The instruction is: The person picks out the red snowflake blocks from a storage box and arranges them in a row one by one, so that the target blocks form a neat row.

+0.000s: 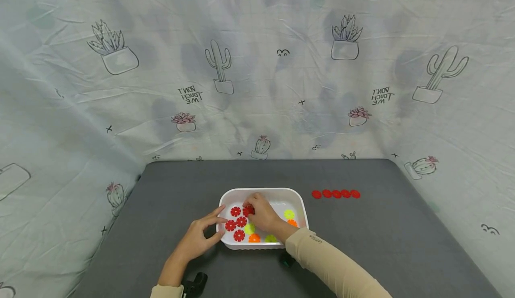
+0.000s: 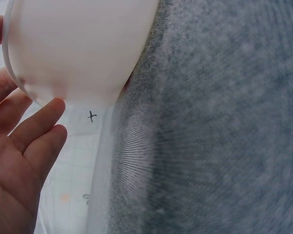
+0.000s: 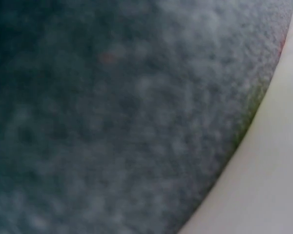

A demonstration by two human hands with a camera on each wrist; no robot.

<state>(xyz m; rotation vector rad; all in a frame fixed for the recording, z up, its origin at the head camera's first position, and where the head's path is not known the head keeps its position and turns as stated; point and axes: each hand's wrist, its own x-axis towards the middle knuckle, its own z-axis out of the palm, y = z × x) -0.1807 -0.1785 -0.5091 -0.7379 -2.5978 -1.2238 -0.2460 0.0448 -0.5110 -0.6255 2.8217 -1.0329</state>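
Left hand [image 1: 196, 237], its fingers loosely extended rather than clenched, touches the left end of a white, glossy, rounded rectangular tray [image 1: 257, 246], whose long axis runs left to right on a grey cloth-covered tabletop [image 1: 177, 190]. Inside the tray's left half lie four loose red, round, notched-edge discs [image 1: 241, 221], apparently plastic. Just beside them, toward the far wall, another red notched disc [image 1: 247, 210] sits at the fingertips of the right hand [image 1: 262, 213], which seems to pinch it between thumb and fingers. Nearer the front wall are a yellow-green disc [image 1: 249, 229], an orange disc [image 1: 254, 238] and, a little further right, a second yellow-green disc [image 1: 271, 239]. At the tray's right end, beyond the right forearm, lie one more yellow-green disc [image 1: 289, 214] and a partly hidden orange one. Outside the tray, well apart to its right, five red discs [image 1: 336, 194] form a left-to-right row; the right hand is the nearer one to it.
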